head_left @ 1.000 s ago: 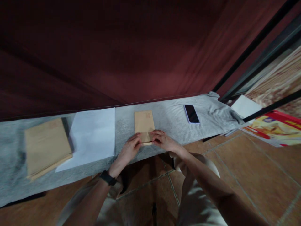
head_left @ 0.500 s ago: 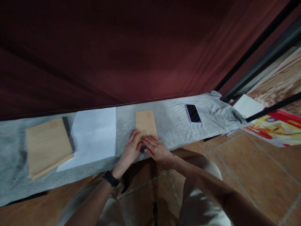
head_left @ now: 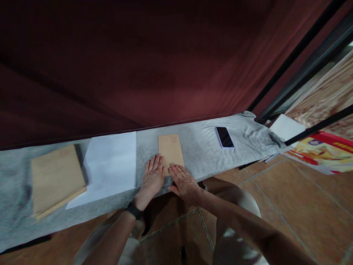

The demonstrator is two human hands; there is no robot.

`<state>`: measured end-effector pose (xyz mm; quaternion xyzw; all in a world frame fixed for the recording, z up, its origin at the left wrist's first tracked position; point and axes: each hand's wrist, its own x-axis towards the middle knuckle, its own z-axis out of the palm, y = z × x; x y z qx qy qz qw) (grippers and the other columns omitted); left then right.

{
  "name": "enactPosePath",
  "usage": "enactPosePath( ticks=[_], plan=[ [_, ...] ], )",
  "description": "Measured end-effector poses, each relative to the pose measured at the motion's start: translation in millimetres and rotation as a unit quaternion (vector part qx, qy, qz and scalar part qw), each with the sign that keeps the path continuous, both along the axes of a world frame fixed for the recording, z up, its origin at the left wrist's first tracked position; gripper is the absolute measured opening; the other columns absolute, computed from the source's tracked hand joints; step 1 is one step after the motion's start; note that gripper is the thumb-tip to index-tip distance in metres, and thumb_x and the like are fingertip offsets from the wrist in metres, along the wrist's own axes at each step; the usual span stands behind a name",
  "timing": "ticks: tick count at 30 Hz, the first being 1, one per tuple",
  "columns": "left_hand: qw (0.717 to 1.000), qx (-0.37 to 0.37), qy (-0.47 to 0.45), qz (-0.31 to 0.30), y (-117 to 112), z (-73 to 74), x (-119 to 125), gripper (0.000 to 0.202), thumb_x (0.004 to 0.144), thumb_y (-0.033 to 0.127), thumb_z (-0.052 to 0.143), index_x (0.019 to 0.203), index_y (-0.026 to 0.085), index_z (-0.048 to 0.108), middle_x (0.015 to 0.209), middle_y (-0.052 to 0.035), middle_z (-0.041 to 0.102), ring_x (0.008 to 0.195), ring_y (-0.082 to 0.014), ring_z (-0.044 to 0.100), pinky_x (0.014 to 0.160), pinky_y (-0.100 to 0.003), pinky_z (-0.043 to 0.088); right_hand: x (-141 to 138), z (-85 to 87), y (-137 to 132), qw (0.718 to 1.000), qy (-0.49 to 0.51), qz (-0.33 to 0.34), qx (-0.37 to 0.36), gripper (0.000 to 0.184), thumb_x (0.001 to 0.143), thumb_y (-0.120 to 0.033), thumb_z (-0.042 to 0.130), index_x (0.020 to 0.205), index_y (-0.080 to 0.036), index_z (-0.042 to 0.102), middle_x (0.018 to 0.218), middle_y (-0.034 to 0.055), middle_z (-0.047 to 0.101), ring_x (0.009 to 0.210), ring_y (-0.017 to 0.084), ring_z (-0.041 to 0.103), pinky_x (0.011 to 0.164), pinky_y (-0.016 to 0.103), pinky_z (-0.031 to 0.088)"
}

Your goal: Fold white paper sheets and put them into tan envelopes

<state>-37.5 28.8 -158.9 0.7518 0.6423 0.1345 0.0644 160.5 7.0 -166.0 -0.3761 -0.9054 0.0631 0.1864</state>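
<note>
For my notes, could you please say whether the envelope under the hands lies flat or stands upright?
Flat: the envelope shows its broad face on the grey cloth, left hand and right hand touching it.

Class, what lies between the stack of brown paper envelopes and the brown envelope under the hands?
The head view shows white rectangular paper, then grey cloth and the left hand.

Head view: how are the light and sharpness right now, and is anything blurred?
Head view: dim light, with the dark red curtain fading to near black at the top; head view: the middle envelope outlines clearly, though its red mark is too soft to read; head view: the envelope stack at left looks blurred, and the phone screen shows no strong glare.
</note>
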Motion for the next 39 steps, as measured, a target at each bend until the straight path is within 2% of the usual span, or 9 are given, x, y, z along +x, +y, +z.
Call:
enactPosePath(
  ticks=[6,10,19,23,26,29,32,35,39],
  plan=[
    [0.996,0.043,-0.027,-0.077,23.3,6.2,31.5,0.059,0.104,0.038,0.032,0.158,0.014,0.037,0.165,-0.0127,0.036,0.156,-0.0259,0.025,0.129,-0.048,0.02,-4.4,-6.8,0.1,0.999,-0.022,-0.025,-0.009,0.07,0.101,-0.054,0.051,0.147,-0.001,0.05,0.153,0.0237,0.051,0.149,0.03,0.04,0.126,0.048,0.03],
    [0.998,0.018,-0.02,-0.055,39.3,4.0,44.8,0.06,0.104,0.044,0.031,0.155,0.014,0.042,0.164,-0.0139,0.037,0.156,-0.0275,0.027,0.128,-0.049,0.021,-4.3,-5.0,2.1,0.999,-0.034,-0.028,-0.012,0.07,0.099,-0.055,0.055,0.144,-0.001,0.054,0.15,0.024,0.054,0.147,0.03,0.043,0.125,0.047,0.033],
    [0.999,0.051,-0.019,0.003,55.0,-11.3,40.1,0.065,0.103,0.044,0.026,0.156,0.007,0.039,0.163,-0.0192,0.038,0.155,-0.0286,0.029,0.127,-0.048,0.022,14.1,-8.3,-0.6,0.999,-0.027,-0.029,0.0,0.073,0.099,-0.051,0.056,0.156,-0.008,0.04,0.161,0.0193,0.04,0.152,0.027,0.035,0.125,0.047,0.033],
    [0.998,0.06,-0.002,0.031,60.7,-10.7,48.0,0.064,0.102,0.044,0.031,0.154,0.008,0.041,0.161,-0.0206,0.04,0.154,-0.0313,0.03,0.125,-0.051,0.026,17.2,-16.6,-4.3,0.999,-0.005,-0.042,0.02,0.072,0.098,-0.05,0.057,0.156,-0.009,0.041,0.158,0.0199,0.044,0.149,0.029,0.04,0.123,0.048,0.036],
    [0.999,0.049,0.012,0.0,72.1,-5.3,56.5,0.061,0.103,0.04,0.029,0.153,0.01,0.044,0.162,-0.0183,0.04,0.154,-0.0321,0.03,0.124,-0.052,0.025,12.4,-15.0,-7.8,0.998,0.003,-0.057,0.015,0.072,0.098,-0.05,0.058,0.154,-0.006,0.043,0.156,0.0223,0.047,0.148,0.031,0.042,0.123,0.05,0.035],
    [0.998,0.042,0.013,-0.048,91.2,-2.6,64.1,0.057,0.103,0.038,0.029,0.152,0.016,0.047,0.163,-0.0135,0.04,0.154,-0.0308,0.029,0.125,-0.053,0.023,8.7,-5.8,-12.2,0.998,0.001,-0.061,0.007,0.072,0.098,-0.05,0.058,0.157,-0.012,0.04,0.159,0.0225,0.043,0.148,0.033,0.04,0.122,0.052,0.035],
    [0.998,0.053,-0.006,-0.044,112.7,-3.6,69.4,0.056,0.103,0.039,0.033,0.152,0.017,0.047,0.162,-0.0127,0.043,0.154,-0.0285,0.03,0.126,-0.052,0.021,8.2,3.0,-16.2,0.998,-0.005,-0.062,0.002,0.069,0.099,-0.048,0.058,0.158,-0.018,0.038,0.163,0.0217,0.036,0.15,0.033,0.037,0.121,0.052,0.035],
    [0.997,0.065,-0.035,-0.027,128.7,-4.1,71.4,0.054,0.103,0.037,0.036,0.152,0.015,0.046,0.16,-0.0142,0.045,0.153,-0.0286,0.033,0.126,-0.052,0.021,7.6,5.3,-18.9,0.998,-0.006,-0.065,0.007,0.071,0.1,-0.048,0.056,0.159,-0.015,0.036,0.164,0.0234,0.031,0.152,0.034,0.034,0.123,0.052,0.033],
    [0.997,0.056,-0.038,-0.043,133.2,-1.7,67.4,0.055,0.105,0.036,0.033,0.152,0.01,0.043,0.16,-0.0152,0.044,0.153,-0.0317,0.032,0.125,-0.056,0.02,3.7,2.0,-20.6,0.997,-0.003,-0.082,0.014,0.069,0.101,-0.051,0.053,0.158,-0.015,0.038,0.164,0.0234,0.032,0.152,0.035,0.033,0.123,0.052,0.033]
  ],
)
